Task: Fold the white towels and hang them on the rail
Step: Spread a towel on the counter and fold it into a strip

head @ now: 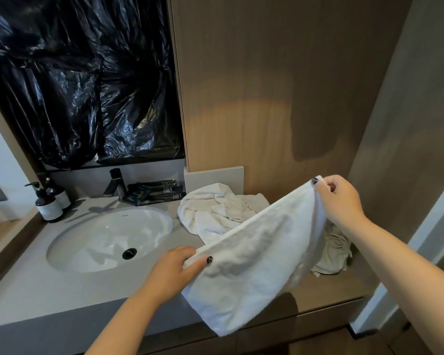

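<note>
Towel (256, 265) pinched at top corners by left hand (174, 267) and right hand (341, 201); weak pinch risks corner slipping, fold skewing.

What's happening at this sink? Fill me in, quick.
A person holds a white towel stretched in the air above the counter, the left hand pinching one top corner and the right hand the other. More white towels lie crumpled on the counter beside the basin. No rail is in view.
</note>
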Motion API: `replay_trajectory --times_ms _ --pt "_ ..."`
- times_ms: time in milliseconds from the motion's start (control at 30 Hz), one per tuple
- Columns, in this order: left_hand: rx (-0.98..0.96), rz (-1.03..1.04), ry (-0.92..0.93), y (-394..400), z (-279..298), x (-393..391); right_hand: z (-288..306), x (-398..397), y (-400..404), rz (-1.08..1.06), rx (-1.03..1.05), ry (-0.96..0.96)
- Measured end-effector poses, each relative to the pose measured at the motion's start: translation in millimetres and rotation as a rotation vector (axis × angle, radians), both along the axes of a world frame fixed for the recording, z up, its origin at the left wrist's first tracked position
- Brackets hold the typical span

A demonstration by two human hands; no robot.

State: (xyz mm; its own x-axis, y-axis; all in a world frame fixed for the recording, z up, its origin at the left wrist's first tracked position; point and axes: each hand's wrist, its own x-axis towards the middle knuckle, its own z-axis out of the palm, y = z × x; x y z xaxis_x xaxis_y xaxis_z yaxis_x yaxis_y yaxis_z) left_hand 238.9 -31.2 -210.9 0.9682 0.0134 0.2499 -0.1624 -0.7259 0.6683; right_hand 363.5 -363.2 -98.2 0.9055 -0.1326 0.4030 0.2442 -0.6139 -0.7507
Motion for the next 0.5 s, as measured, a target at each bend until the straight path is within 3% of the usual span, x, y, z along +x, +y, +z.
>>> replay_trajectory --times_ms 167,267,400,500 --pt "-0.178 0.173 -0.033 17 10 1 -22 11 -20 -0.059 0.078 0.085" --pt "-0.418 0.263 -0.013 16 17 1 -33 14 -28 -0.05 0.107 0.104" --pt "-0.724 0.222 0.064 11 23 -3 -47 17 -38 -0.033 0.182 0.156" --pt "-0.758 0.284 0.071 10 20 -5 -54 19 -47 0.031 0.18 0.182"
